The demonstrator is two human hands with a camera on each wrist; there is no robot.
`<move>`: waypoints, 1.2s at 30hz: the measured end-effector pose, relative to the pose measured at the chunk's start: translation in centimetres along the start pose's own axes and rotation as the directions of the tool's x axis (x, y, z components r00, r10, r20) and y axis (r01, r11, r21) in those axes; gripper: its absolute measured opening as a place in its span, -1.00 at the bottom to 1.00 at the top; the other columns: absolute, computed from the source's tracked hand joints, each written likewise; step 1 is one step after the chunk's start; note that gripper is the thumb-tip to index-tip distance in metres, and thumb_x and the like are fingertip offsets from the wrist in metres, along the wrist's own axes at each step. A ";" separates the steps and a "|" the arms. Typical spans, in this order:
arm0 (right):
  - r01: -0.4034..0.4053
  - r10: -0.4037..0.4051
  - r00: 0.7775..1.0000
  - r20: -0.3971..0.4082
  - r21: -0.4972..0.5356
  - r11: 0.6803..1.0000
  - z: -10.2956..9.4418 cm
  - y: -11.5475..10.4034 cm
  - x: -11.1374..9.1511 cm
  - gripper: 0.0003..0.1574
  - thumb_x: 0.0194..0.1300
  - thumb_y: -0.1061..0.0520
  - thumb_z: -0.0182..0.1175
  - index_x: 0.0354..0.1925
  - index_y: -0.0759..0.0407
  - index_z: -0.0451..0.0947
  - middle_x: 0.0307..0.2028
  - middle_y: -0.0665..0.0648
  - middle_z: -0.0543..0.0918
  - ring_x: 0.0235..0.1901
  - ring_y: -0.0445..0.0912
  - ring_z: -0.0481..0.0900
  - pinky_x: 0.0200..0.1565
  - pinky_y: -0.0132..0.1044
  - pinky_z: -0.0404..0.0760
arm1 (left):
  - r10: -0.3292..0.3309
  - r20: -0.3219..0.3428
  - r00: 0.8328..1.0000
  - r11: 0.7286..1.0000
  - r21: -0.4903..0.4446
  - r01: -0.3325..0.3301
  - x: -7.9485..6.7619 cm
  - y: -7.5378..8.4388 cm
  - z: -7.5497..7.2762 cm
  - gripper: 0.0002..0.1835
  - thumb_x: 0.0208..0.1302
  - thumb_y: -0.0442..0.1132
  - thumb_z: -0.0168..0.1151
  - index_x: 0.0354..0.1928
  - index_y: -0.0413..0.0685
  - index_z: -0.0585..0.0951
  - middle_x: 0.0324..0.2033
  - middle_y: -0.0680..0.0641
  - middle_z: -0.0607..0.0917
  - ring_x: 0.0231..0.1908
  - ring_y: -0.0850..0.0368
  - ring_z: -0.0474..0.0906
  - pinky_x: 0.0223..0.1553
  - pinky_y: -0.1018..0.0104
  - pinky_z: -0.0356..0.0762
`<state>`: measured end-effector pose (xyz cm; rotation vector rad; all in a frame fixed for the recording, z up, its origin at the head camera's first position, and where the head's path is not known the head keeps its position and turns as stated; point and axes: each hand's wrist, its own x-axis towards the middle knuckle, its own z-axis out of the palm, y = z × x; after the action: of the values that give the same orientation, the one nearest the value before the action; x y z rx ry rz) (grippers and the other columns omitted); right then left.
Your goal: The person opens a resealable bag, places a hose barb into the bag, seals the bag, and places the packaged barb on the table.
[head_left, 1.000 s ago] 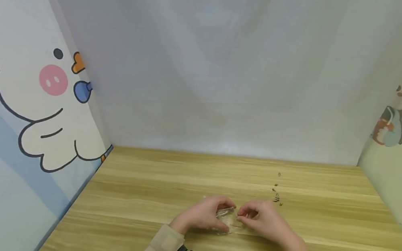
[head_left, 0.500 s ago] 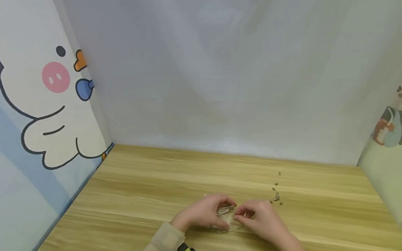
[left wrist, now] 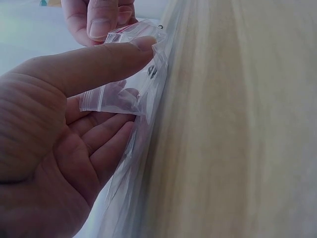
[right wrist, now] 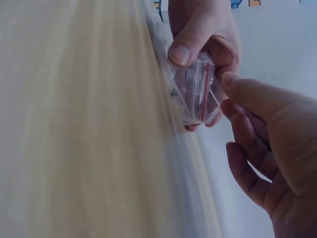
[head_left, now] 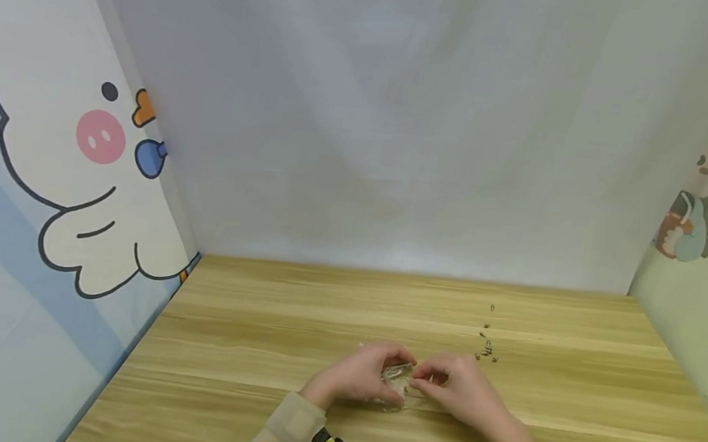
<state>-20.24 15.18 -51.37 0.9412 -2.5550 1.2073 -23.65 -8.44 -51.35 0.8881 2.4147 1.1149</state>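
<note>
A small clear zip bag (head_left: 398,382) with a red seal line, low over the wooden table, lies between the two hands. My left hand (head_left: 360,375) holds it from the left, thumb across one side and fingers behind the other. The thumb and fingertips of my right hand (head_left: 464,387) are at the bag's mouth and pinch its edge, as the right wrist view shows best. Through the plastic in the left wrist view appears a small dark metal piece (left wrist: 152,72). The other bag contents are blurred.
Several tiny metal pieces (head_left: 487,348) lie loosely grouped beyond my right hand on the wooden table (head_left: 254,325). A pale curtain (head_left: 361,143) rises behind the table's far edge. Printed cartoon panels (head_left: 31,112) flank it on both sides.
My right hand has shifted slightly left to the bag's mouth, bringing another metal piece on the table into sight. A small dark speck now shows at the bag. The left hand stays put.
</note>
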 end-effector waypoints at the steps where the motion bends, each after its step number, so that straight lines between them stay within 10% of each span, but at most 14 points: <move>1: -0.013 0.013 1.000 0.003 0.000 1.000 -0.1 0.0 0.0 -0.90 0.26 0.20 0.56 -0.28 0.02 0.83 -0.33 -0.19 0.79 -0.39 -0.36 0.62 -0.32 -0.37 0.69 | 0.002 0.001 1.000 1.000 -0.004 -0.002 0.0 0.0 0.0 -0.28 0.00 -0.26 0.73 0.26 -0.02 0.65 0.16 0.11 0.71 0.03 0.32 0.58 0.14 0.34 0.54; 23: -0.123 0.121 0.992 0.041 0.035 0.992 -2.8 1.1 -0.3 -0.89 0.33 0.17 0.52 -0.17 0.14 0.83 -0.36 -0.19 0.75 -0.40 -0.31 0.63 -0.32 -0.33 0.69 | 0.001 0.003 1.000 1.000 -0.004 -0.001 -0.1 0.0 0.1 -0.30 0.03 -0.24 0.72 0.26 0.04 0.65 0.24 0.13 0.67 0.21 0.26 0.55 0.38 0.23 0.43; 36: -0.383 0.381 0.924 0.040 0.112 0.917 -7.4 4.2 -2.3 -0.71 0.38 0.19 0.45 0.02 0.31 0.75 -0.20 0.05 0.79 -0.26 -0.15 0.67 -0.21 -0.32 0.69 | 0.019 0.008 1.000 1.000 -0.011 -0.019 0.0 0.0 0.2 -0.34 0.04 -0.29 0.71 0.23 0.02 0.67 0.23 0.15 0.66 0.19 0.31 0.56 0.34 0.34 0.44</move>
<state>-21.79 23.72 -50.08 0.4780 -2.7947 1.4654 -23.58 -8.30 -51.48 0.9130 2.3960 1.1276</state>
